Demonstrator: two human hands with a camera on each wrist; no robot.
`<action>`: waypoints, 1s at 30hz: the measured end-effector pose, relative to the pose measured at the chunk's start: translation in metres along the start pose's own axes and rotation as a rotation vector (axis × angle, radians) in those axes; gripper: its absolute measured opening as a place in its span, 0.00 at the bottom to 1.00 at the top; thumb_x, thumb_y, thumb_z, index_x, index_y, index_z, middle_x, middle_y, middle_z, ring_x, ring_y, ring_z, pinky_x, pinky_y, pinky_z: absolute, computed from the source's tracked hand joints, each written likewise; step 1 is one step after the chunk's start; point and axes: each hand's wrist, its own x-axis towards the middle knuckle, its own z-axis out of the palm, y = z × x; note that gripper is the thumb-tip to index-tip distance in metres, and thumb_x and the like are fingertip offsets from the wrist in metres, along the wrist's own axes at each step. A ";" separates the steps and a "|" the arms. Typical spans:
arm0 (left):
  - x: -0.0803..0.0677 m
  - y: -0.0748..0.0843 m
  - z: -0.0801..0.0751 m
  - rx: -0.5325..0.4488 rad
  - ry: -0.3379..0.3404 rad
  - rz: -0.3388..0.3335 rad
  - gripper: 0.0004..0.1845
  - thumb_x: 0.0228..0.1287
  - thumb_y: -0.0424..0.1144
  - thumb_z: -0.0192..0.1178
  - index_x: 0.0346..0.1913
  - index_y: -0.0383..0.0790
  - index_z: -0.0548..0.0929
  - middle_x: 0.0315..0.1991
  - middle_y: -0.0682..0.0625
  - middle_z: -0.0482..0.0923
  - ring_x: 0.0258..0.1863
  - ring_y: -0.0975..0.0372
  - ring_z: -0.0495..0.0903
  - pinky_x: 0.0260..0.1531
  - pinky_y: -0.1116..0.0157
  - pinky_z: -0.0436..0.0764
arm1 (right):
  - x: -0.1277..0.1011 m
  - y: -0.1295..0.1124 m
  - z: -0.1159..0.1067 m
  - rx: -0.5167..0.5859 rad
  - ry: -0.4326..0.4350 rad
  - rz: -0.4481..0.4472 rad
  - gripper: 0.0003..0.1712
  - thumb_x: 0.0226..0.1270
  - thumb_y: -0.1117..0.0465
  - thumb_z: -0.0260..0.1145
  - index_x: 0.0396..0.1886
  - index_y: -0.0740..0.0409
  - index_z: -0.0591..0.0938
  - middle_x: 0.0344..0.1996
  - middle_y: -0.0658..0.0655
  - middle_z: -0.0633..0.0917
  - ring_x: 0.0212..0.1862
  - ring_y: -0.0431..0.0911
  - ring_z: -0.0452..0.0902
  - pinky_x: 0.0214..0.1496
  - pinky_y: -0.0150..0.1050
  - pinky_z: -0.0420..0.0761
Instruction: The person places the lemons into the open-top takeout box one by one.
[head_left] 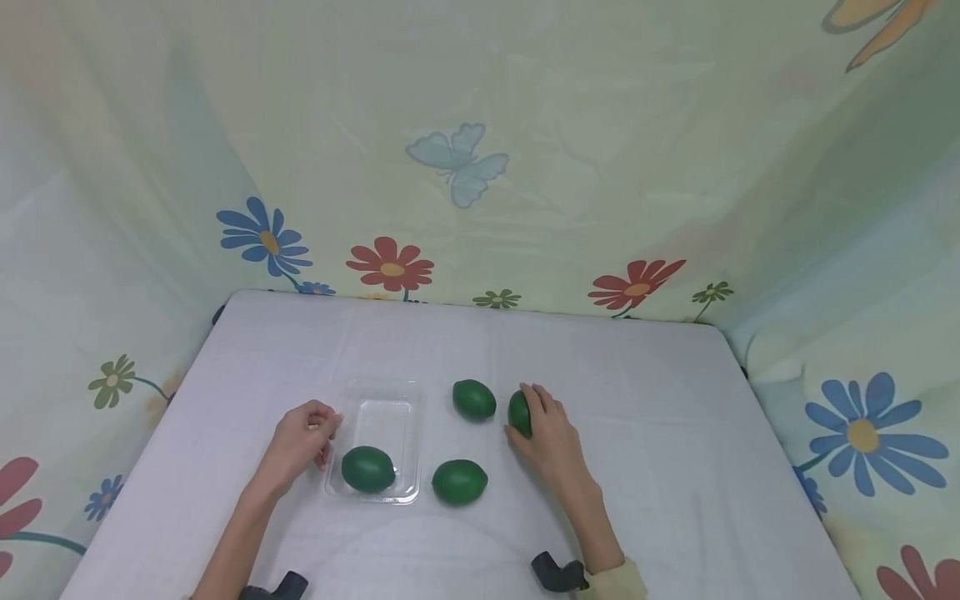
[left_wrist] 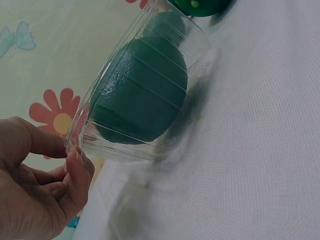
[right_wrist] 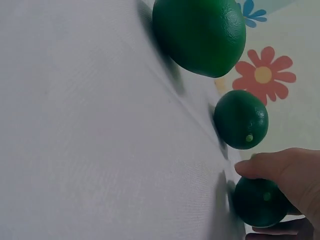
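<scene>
A clear plastic container [head_left: 386, 421] stands on the table with one green lime [head_left: 368, 469] in its near end. My left hand [head_left: 300, 442] is at the container's left side; in the left wrist view its thumb and fingers pinch the rim. On the right, my right hand [head_left: 553, 442] holds another lime [head_left: 519, 414] between thumb and fingers, and the hand hides part of the fruit. Two more limes lie loose between container and right hand: one farther back [head_left: 474, 400], one nearer [head_left: 460, 482]. The right wrist view shows the held lime [right_wrist: 260, 202] low on the right.
A white cloth [head_left: 637, 467] covers the table. Behind and beside it hangs a curtain [head_left: 540, 183] printed with flowers and a butterfly. Dark straps or mounts [head_left: 558, 572] sit by both wrists near the front edge.
</scene>
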 end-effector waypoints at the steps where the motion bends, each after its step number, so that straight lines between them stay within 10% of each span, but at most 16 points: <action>1: 0.000 0.000 0.000 -0.001 0.001 -0.001 0.14 0.76 0.37 0.57 0.52 0.26 0.76 0.36 0.38 0.80 0.20 0.61 0.77 0.19 0.68 0.81 | 0.000 0.000 0.000 0.007 0.004 -0.002 0.40 0.62 0.57 0.77 0.71 0.61 0.72 0.65 0.69 0.76 0.61 0.65 0.78 0.49 0.62 0.86; 30: 0.000 0.002 -0.001 -0.007 -0.003 0.005 0.13 0.76 0.37 0.57 0.51 0.27 0.76 0.32 0.40 0.79 0.19 0.60 0.76 0.19 0.66 0.80 | -0.042 -0.036 -0.041 0.071 0.195 -0.241 0.41 0.53 0.67 0.82 0.68 0.60 0.76 0.62 0.67 0.79 0.57 0.61 0.83 0.46 0.49 0.89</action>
